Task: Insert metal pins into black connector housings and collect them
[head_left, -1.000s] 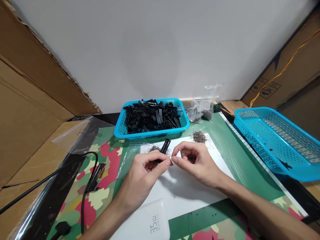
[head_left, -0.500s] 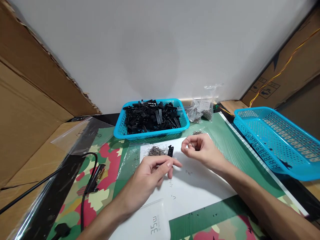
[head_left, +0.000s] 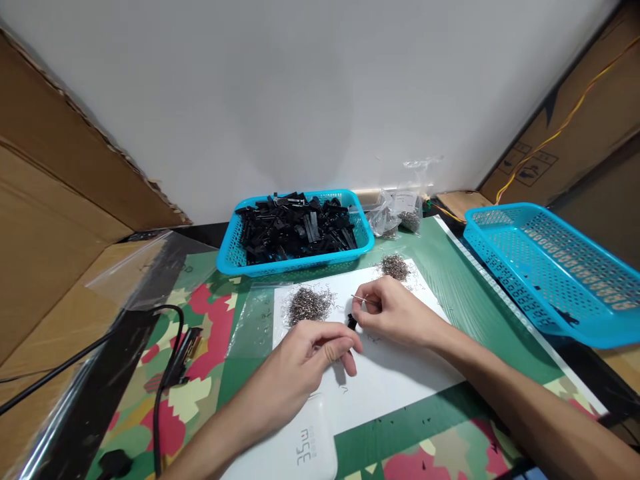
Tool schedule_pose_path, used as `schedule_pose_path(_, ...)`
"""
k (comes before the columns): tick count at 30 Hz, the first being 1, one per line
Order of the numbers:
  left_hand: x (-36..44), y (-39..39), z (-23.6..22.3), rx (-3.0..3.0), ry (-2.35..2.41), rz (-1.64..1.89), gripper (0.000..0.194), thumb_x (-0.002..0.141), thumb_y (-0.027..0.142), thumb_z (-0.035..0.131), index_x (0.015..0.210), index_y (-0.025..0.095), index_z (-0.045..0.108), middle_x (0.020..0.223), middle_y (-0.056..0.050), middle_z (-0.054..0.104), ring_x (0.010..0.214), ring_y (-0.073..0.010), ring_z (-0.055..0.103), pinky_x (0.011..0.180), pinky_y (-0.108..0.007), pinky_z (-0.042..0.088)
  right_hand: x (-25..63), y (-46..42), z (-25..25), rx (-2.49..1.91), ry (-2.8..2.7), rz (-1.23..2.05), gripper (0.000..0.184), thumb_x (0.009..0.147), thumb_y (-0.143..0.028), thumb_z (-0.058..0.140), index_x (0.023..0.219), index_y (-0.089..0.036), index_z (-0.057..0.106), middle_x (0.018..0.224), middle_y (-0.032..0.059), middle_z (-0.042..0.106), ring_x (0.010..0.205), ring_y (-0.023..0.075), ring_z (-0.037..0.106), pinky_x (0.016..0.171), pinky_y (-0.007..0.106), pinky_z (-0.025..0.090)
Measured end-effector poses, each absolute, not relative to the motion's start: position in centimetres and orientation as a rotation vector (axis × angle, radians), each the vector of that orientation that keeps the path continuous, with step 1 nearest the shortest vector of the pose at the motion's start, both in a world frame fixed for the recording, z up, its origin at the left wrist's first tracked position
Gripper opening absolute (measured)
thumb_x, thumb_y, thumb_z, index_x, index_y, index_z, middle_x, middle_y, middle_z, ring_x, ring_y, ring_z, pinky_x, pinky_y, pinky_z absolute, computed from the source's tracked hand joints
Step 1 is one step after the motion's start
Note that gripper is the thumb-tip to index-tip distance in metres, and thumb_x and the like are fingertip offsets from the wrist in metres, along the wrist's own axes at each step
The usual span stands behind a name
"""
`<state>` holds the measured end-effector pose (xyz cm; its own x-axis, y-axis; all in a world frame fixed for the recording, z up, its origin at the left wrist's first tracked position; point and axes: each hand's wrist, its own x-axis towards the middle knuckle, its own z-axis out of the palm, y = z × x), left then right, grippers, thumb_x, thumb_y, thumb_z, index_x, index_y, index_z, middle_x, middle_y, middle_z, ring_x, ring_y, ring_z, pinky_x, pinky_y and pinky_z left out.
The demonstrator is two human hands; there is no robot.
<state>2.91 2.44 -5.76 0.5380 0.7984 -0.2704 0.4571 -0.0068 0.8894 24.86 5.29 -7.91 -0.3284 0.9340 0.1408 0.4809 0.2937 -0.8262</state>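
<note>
My left hand (head_left: 320,353) is over the white paper (head_left: 390,373), thumb against the fingers. A small black plastic piece (head_left: 352,322) stands at its index finger and seems gripped there; its lower part is hidden. Just above, my right hand (head_left: 387,307) pinches a thin silvery metal pin (head_left: 361,298) that points left, close to the black piece. Behind my left hand lies a heap of tiny bent metal wires (head_left: 307,307). Beyond my right hand is a second, smaller wire heap (head_left: 395,267).
A blue basket (head_left: 295,269) full of black plastic pieces stands at the back. Another blue basket (head_left: 530,293) on the right holds a few black bits. Clear bags (head_left: 395,213), a white power bank (head_left: 317,447) and a black cable (head_left: 165,380) lie around.
My right hand has come down and left to the black piece, and the pin now shows at its fingertips. My left hand and the black piece have shifted slightly. The view moved a little.
</note>
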Motion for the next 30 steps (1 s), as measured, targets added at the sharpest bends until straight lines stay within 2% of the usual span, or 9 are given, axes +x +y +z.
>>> schedule_pose_path(5, 3.0, 2.4, -6.0, 1.672, 1.092, 0.371, 0.042, 0.106, 0.058, 0.052, 0.103, 0.023, 0.076, 0.093, 0.0, 0.079, 0.052, -0.0079, 0.034, 0.051, -0.026, 0.026, 24.9, 5.3, -7.9, -1.286, -1.977, 0.795, 0.017, 0.08, -0.01, 0.061, 0.065, -0.017, 0.06, 0.056, -0.0068, 0.047, 0.055, 0.0084, 0.037, 0.051, 0.025, 0.026)
schedule_pose_path(11, 3.2, 2.2, -5.4, 1.748, 1.099, 0.342, 0.046, 0.107, 0.057, 0.048, 0.099, 0.023, 0.077, 0.097, 0.001, 0.079, 0.056, -0.0093, 0.041, 0.056, -0.027, 0.031, 24.8, 5.2, -7.9, -1.297, -2.019, 0.718, 0.01, 0.077, -0.009, 0.062, 0.073, -0.018, 0.066, 0.059, -0.0066, 0.053, 0.055, 0.0087, 0.045, 0.054, 0.025, 0.03)
schedule_pose_path(13, 3.3, 2.1, -5.1, 1.804, 1.113, 0.342, 0.047, 0.108, 0.056, 0.048, 0.098, 0.023, 0.079, 0.097, 0.001, 0.079, 0.062, -0.0115, 0.049, 0.061, -0.027, 0.035, 24.8, 5.1, -7.9, -1.294, -2.026, 0.711, 0.01, 0.077, -0.01, 0.062, 0.074, -0.018, 0.066, 0.059, -0.0066, 0.054, 0.054, 0.0088, 0.045, 0.055, 0.025, 0.03)
schedule_pose_path(16, 3.4, 2.0, -4.9, 1.88, 1.121, 0.367, 0.044, 0.108, 0.054, 0.049, 0.097, 0.024, 0.08, 0.093, 0.001, 0.079, 0.081, -0.0166, 0.062, 0.074, -0.028, 0.04, 24.8, 5.0, -7.9, -1.277, -2.03, 0.703, 0.01, 0.077, -0.01, 0.062, 0.072, -0.019, 0.064, 0.059, -0.0064, 0.054, 0.055, 0.0091, 0.045, 0.055, 0.025, 0.03)
schedule_pose_path(18, 3.4, 2.0, -4.9, 1.892, 1.117, 0.368, 0.043, 0.109, 0.051, 0.049, 0.094, 0.024, 0.079, 0.093, 0.002, 0.079, 0.091, -0.0185, 0.065, 0.079, -0.029, 0.041, 24.8, 5.0, -8.0, -1.28, -2.024, 0.701, 0.009, 0.077, -0.011, 0.063, 0.072, -0.019, 0.063, 0.06, -0.006, 0.054, 0.055, 0.0094, 0.045, 0.055, 0.025, 0.03)
schedule_pose_path(23, 3.4, 1.9, -5.1, 1.918, 1.13, 0.337, 0.041, 0.109, 0.049, 0.047, 0.095, 0.026, 0.078, 0.094, 0.003, 0.078, 0.095, -0.0198, 0.066, 0.076, -0.03, 0.038, 24.8, 4.9, -8.2, -1.312, -2.047, 0.676, 0.009, 0.081, -0.012, 0.063, 0.076, -0.019, 0.062, 0.062, -0.0053, 0.056, 0.055, 0.0098, 0.047, 0.055, 0.026, 0.029)
schedule_pose_path(30, 3.4, 1.9, -5.2, 1.925, 1.139, 0.313, 0.04, 0.109, 0.047, 0.047, 0.091, 0.025, 0.076, 0.094, 0.005, 0.078, 0.091, -0.0183, 0.066, 0.077, -0.03, 0.038, 25.0, 4.9, -8.4, -1.276, -2.081, 0.663, 0.01, 0.083, -0.012, 0.066, 0.077, -0.019, 0.063, 0.061, -0.0067, 0.054, 0.055, 0.009, 0.045, 0.055, 0.025, 0.029)
